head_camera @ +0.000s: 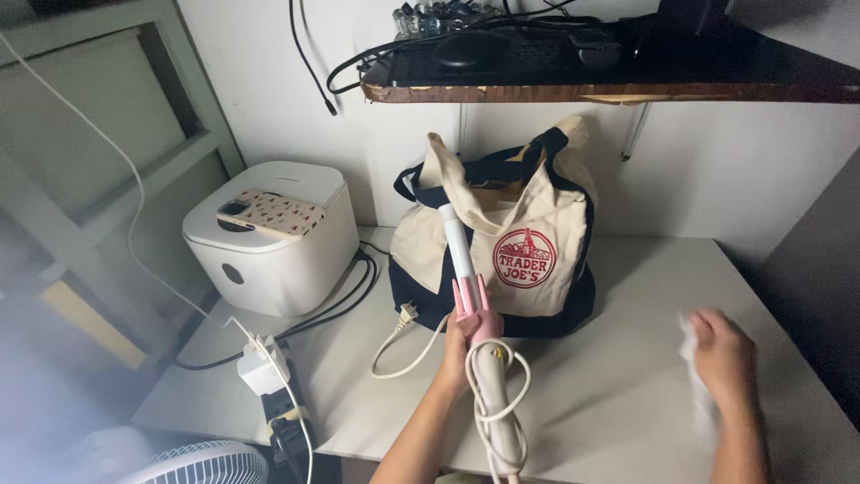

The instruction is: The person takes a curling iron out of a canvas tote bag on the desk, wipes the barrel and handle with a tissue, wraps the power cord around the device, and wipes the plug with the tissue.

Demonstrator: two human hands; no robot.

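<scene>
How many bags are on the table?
1: a canvas tote bag stands at the back of the table against the wall, just beyond the left hand. None other shows.

Both of the person's bare forearms reach up from the bottom edge. The left hand [454, 351] is curled shut in a grip, thumb side up. The right hand [724, 351] lies palm down, fingers bent, blurred, well apart from the left.

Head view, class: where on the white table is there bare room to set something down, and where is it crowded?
Bare table lies right of the tote bag, reaching the right hand, and in front between both hands. Crowded: the left side, with the white cooker, black cables, white adapter, and the left hand holding the curling iron.
</scene>
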